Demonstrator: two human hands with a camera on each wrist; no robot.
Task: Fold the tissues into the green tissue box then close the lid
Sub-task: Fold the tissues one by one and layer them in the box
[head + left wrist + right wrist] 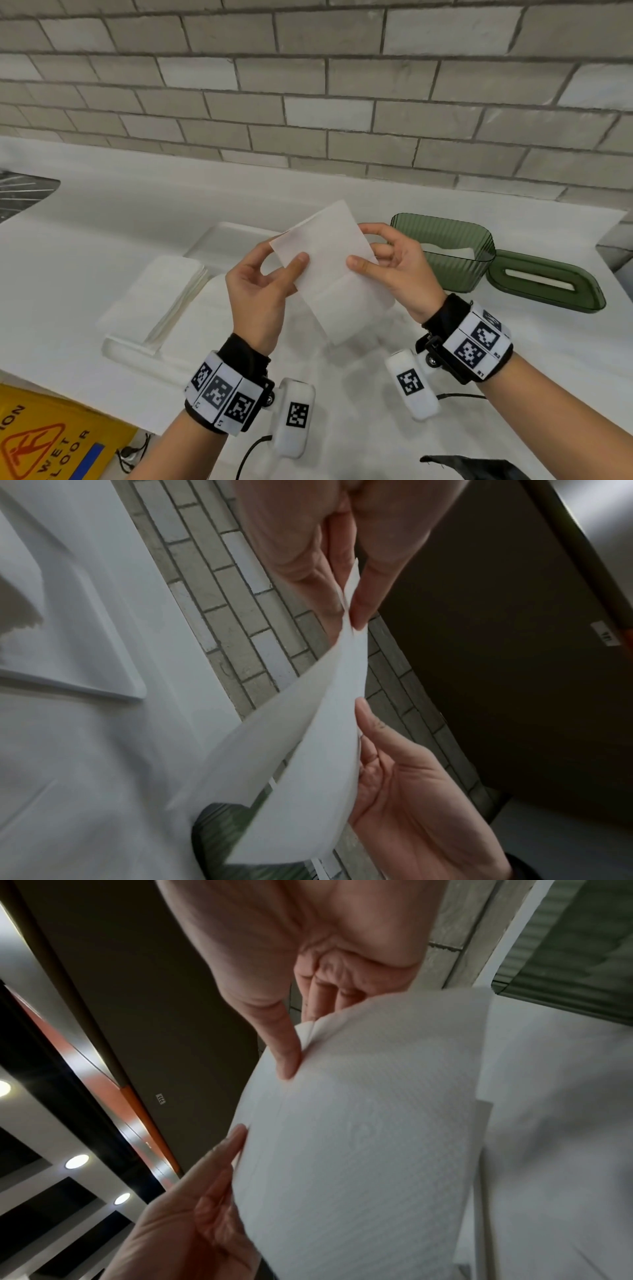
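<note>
I hold one white tissue (329, 260) up over the counter, folded, with its lower flap hanging. My left hand (291, 265) pinches its left edge, thumb in front and fingers behind, as the left wrist view shows (349, 607). My right hand (363, 263) pinches the right edge; its thumb (287, 1047) presses on the embossed tissue (359, 1137). The green tissue box (448, 250) stands open just right of my right hand with white tissue inside. Its green slotted lid (544, 281) lies on the counter to the box's right. A stack of tissues (161, 294) lies at the left.
The tissue stack rests on a clear tray (116, 346), and a white tray (233, 240) lies behind the held tissue. A grey brick wall (308, 85) backs the white counter. A drain rack (20, 192) is at the far left and a yellow wet-floor sign (44, 442) is below the counter's front edge.
</note>
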